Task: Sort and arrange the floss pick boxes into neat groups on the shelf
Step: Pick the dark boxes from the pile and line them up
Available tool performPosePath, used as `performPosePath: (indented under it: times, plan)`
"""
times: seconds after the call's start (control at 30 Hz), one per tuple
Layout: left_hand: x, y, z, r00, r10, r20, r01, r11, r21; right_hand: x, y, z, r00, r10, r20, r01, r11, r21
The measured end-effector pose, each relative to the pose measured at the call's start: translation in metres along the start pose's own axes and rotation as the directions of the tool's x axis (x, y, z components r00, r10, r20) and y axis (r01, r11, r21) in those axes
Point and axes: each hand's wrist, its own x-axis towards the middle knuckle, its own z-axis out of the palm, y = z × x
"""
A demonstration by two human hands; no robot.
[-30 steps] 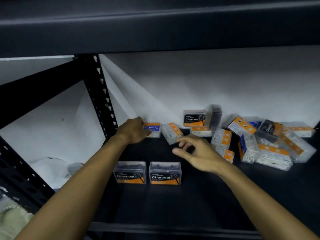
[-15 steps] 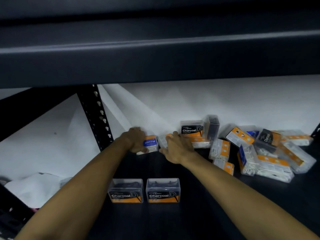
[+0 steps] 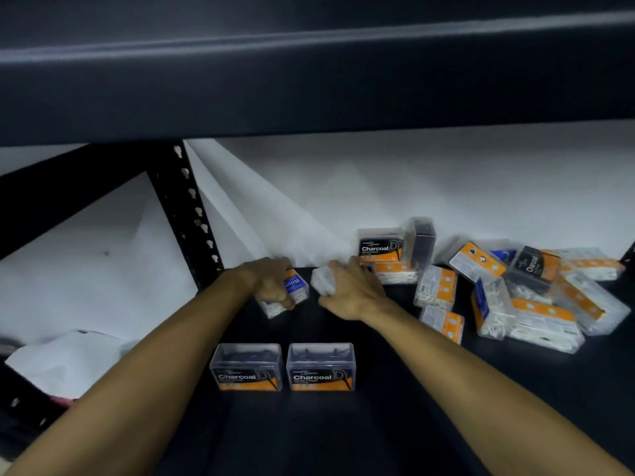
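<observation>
Operator: Both hands have closed in since the earlier frame; right hand now covers a clear floss pick box.

Checker: Left hand grip clamps the blue-label Round box. Boxes lie side by side at the shelf rear, well apart from the Charcoal pair.
</observation>
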Motion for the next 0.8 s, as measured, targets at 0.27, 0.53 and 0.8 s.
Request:
performPosePath:
  times: [0.27, 0.53, 0.8]
  plan:
    - [-0.01, 0.002, 0.004, 0.984, -0.002, -0.178, -0.022, 0.991, -0.134, -0.018, 0.018, -0.022, 0.982, 0.016, 0.189, -0.151, 0.671, 0.726]
    - [-0.024, 0.011, 0.003, 0.938, -0.158, -0.307, 0.01, 0.901, -0.433, -0.027, 0.044, -0.034, 0.93, -0.088, 0.357, -0.353, 0.051, 0.934]
    - [-0.033, 0.015, 0.008, 0.933, -0.123, -0.338, -0.107, 0.803, -0.586, -0.029, 0.043, -0.032, 0.918, -0.048, 0.394, -0.391, 0.051, 0.919]
